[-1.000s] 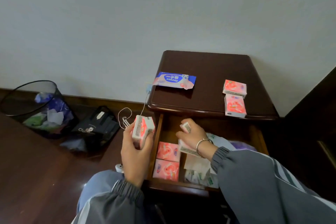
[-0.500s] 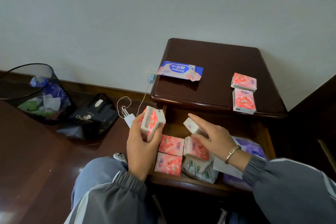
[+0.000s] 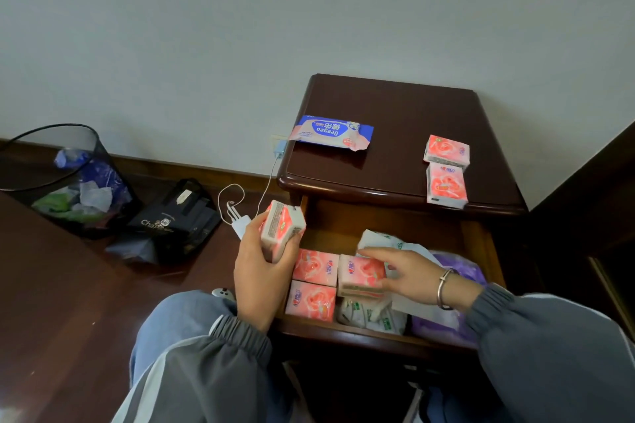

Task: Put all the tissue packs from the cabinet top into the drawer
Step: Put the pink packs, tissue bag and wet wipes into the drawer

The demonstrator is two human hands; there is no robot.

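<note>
Two pink tissue packs [image 3: 446, 149] [image 3: 446, 186] lie at the right front of the dark cabinet top [image 3: 385, 106]. A blue and pink wipes pack [image 3: 331, 130] lies at its left edge. My left hand [image 3: 256, 275] grips a pink tissue pack [image 3: 281, 228] just left of the open drawer [image 3: 343, 333]. Inside the drawer, two pink packs [image 3: 315, 266] [image 3: 311, 300] lie flat at the left. My right hand [image 3: 407, 273] rests with straight fingers on another pink pack [image 3: 359, 280] beside them.
White and green sachets [image 3: 372, 316] and a purple packet [image 3: 462, 273] fill the drawer's right part. On the floor to the left stand a mesh waste bin [image 3: 65, 178] and a black bag [image 3: 171, 220]. A white charger cable [image 3: 237, 203] hangs near the cabinet's left corner.
My right hand has set its pink pack down flat in the drawer and straightened its fingers over it. My left hand keeps its pack, barely moved.
</note>
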